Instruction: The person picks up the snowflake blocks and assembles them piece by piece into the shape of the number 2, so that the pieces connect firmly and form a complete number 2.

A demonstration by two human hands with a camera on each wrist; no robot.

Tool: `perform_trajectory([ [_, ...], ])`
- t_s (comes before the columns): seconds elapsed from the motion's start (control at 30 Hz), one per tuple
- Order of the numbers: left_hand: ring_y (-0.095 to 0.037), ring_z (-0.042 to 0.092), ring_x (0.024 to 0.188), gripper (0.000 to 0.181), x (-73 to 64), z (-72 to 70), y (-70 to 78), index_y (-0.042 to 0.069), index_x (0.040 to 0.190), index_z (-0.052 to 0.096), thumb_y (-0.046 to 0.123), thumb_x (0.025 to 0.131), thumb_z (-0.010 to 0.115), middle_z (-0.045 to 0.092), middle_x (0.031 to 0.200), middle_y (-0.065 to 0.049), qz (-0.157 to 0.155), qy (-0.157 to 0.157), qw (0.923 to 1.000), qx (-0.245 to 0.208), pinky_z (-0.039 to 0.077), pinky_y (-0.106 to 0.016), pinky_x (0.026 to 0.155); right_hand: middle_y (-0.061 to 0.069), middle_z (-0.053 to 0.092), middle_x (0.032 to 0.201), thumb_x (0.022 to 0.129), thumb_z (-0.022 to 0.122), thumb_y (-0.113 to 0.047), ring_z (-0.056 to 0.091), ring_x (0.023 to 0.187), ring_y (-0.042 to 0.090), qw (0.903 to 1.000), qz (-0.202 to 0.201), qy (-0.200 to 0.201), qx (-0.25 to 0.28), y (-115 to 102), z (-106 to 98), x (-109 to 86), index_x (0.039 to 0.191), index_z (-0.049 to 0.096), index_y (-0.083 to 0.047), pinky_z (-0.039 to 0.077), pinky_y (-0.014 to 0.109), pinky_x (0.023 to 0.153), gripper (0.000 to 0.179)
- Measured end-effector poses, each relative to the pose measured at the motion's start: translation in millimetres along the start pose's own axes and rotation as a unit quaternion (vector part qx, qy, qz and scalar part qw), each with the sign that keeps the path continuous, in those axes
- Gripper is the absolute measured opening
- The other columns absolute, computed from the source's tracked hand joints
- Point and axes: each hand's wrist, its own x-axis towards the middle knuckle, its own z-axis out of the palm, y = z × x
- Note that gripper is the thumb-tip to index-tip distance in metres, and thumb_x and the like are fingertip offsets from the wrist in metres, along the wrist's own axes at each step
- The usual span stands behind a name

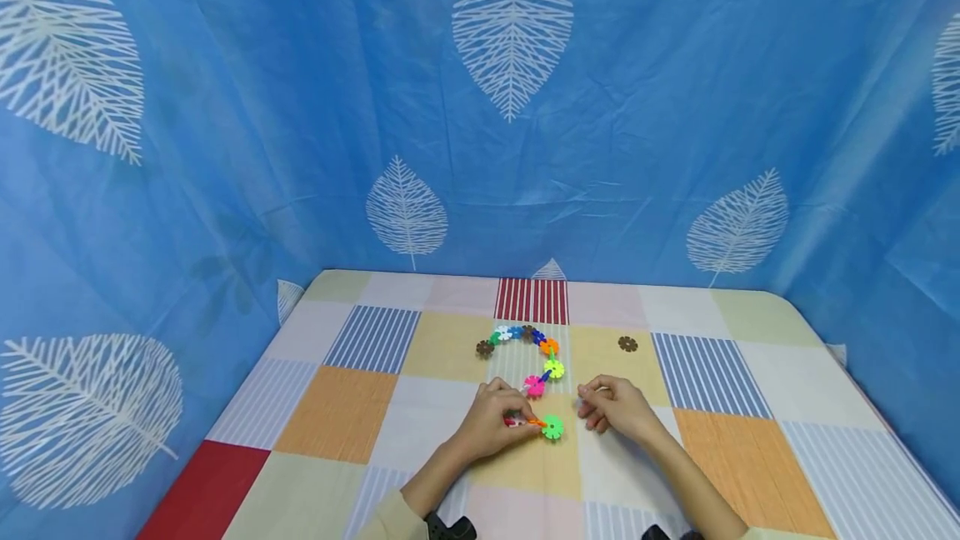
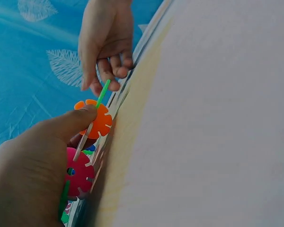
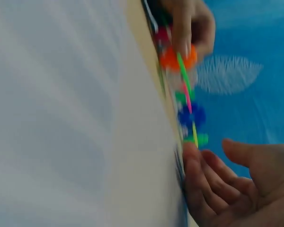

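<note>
My left hand (image 1: 495, 423) pinches an orange notched plastic disc (image 2: 102, 124) between thumb and fingers, low over the patterned cloth. A green disc (image 1: 552, 427) is slotted into the orange one, on the side toward my right hand. A white disc (image 2: 84, 142) and a red disc (image 2: 79, 176) join on behind, partly covered by the left hand. My right hand (image 1: 618, 411) hovers a short way to the right with loosely bent fingers and nothing in them. Behind both hands curves a chain of linked discs, including a pink disc (image 1: 535, 387) and a yellow disc (image 1: 554, 368).
A lone brown disc (image 1: 627, 344) lies on the patchwork cloth (image 1: 435, 402) at the right, away from the chain. Another brown disc (image 1: 485, 349) ends the chain's far left. Blue leaf-print curtain (image 1: 600, 148) encloses the table's back and sides.
</note>
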Motion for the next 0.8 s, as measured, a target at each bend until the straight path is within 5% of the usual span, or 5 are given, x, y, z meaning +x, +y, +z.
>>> perform_trajectory([
  [0.17, -0.002, 0.042, 0.080, 0.014, -0.9, -0.5, 0.7, 0.025, 0.079, 0.069, 0.037, 0.075, 0.075, 0.064, 0.082, 0.018, -0.008, -0.006, 1.0000, 0.002, 0.031, -0.022, 0.073, 0.017, 0.065, 0.084, 0.091, 0.059, -0.012, 0.063, 0.069, 0.029, 0.9643, -0.054, 0.186, -0.181, 10, -42, 27.3, 0.102, 0.062, 0.007, 0.053, 0.034, 0.056, 0.022],
  [0.27, -0.001, 0.041, 0.080, 0.014, -0.8, 0.3, 0.7, 0.025, 0.081, 0.069, 0.037, 0.076, 0.074, 0.064, 0.083, 0.019, -0.011, -0.011, 0.9999, -0.002, 0.033, -0.022, 0.074, 0.025, 0.062, 0.089, 0.091, 0.058, -0.009, 0.060, 0.073, 0.034, 0.9385, -0.067, 0.221, -0.257, 21, -61, 42.0, 0.113, 0.059, 0.008, 0.049, 0.038, 0.058, 0.028],
  [0.37, -0.002, 0.042, 0.080, 0.013, -0.6, 0.0, 1.2, 0.025, 0.081, 0.070, 0.036, 0.076, 0.074, 0.064, 0.083, 0.019, -0.004, -0.013, 0.9999, -0.002, 0.035, -0.021, 0.074, 0.027, 0.057, 0.089, 0.090, 0.059, -0.011, 0.054, 0.074, 0.035, 0.9330, -0.048, 0.212, -0.287, 28, -69, 51.4, 0.116, 0.058, 0.008, 0.044, 0.039, 0.058, 0.033],
  [0.63, -0.003, 0.042, 0.080, 0.013, -0.4, -0.5, 4.6, 0.022, 0.079, 0.070, 0.033, 0.076, 0.075, 0.064, 0.082, 0.017, -0.014, -0.020, 0.9996, -0.014, 0.036, -0.018, 0.073, 0.017, 0.061, 0.084, 0.081, 0.069, -0.007, 0.058, 0.075, 0.028, 0.9520, -0.036, 0.210, -0.220, 28, -60, 46.0, 0.096, 0.058, 0.004, 0.047, 0.036, 0.063, 0.022],
  [0.8, -0.004, 0.042, 0.080, 0.014, -1.2, -1.0, 3.1, 0.021, 0.076, 0.067, 0.033, 0.076, 0.075, 0.063, 0.080, 0.015, -0.023, -0.013, 0.9990, -0.035, 0.036, -0.017, 0.072, 0.016, 0.062, 0.081, 0.082, 0.066, 0.001, 0.061, 0.064, 0.020, 0.9890, -0.117, 0.083, -0.038, 16, -39, 26.8, 0.093, 0.052, 0.005, 0.052, 0.030, 0.055, 0.018],
])
